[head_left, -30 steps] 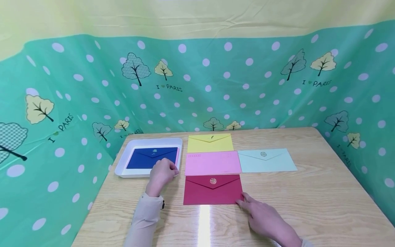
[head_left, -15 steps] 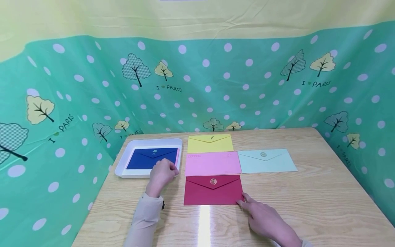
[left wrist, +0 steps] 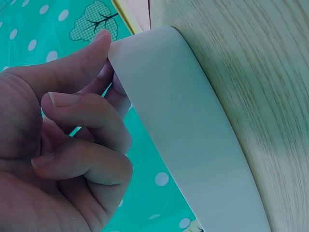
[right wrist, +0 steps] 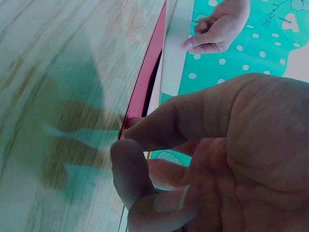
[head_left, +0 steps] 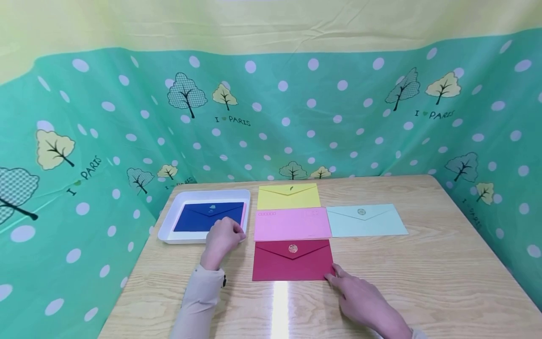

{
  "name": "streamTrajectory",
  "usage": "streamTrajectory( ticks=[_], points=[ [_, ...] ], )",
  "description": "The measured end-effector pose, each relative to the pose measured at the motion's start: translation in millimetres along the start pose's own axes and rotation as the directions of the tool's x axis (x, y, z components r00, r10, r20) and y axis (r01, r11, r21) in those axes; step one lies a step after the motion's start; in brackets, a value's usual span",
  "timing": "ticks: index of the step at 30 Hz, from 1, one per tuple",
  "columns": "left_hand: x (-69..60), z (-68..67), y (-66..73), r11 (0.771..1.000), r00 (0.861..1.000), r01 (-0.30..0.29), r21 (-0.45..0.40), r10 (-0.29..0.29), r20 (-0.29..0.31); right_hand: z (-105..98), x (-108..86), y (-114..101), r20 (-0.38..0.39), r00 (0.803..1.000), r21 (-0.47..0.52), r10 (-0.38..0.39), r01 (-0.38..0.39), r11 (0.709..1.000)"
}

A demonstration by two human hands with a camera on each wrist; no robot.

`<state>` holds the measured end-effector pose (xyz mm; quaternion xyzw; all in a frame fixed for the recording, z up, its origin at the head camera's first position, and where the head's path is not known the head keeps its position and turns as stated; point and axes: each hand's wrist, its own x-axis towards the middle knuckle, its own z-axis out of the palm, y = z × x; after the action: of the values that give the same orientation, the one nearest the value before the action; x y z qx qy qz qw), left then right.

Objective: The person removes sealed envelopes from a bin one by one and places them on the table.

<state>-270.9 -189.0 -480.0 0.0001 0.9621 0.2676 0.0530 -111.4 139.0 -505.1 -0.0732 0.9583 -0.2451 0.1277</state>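
My left hand [head_left: 223, 239] is at the near right corner of a white tray [head_left: 169, 231], its thumb and forefinger pinching the rim while the other fingers curl below, as the left wrist view shows. Inside that tray lies a dark blue envelope [head_left: 199, 220] over a pink one whose edge peeks out at the right. With thumb and fingertips, my right hand [head_left: 365, 300] holds the lower right corner of a dark red envelope [head_left: 292, 269], which lies on the table with its flap side up and a gold emblem on it.
Beyond the red envelope lie a pink envelope [head_left: 292, 225] and a yellow envelope [head_left: 288, 201], in a column. A pale mint envelope [head_left: 364, 226] adjoins the pink one on the right. A dotted green curtain [head_left: 271, 117] surrounds the wooden table [head_left: 444, 273].
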Motion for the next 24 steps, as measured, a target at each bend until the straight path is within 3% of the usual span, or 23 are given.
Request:
streamTrajectory(
  ticks=[24],
  points=[
    [-0.2, 0.4, -1.3, 1.0, 1.0, -0.004, -0.001, 0.004, 0.001, -0.9, -1.2, 1.2, -0.028, 0.999, 0.003, -0.03, 0.03, 1.0]
  ],
)
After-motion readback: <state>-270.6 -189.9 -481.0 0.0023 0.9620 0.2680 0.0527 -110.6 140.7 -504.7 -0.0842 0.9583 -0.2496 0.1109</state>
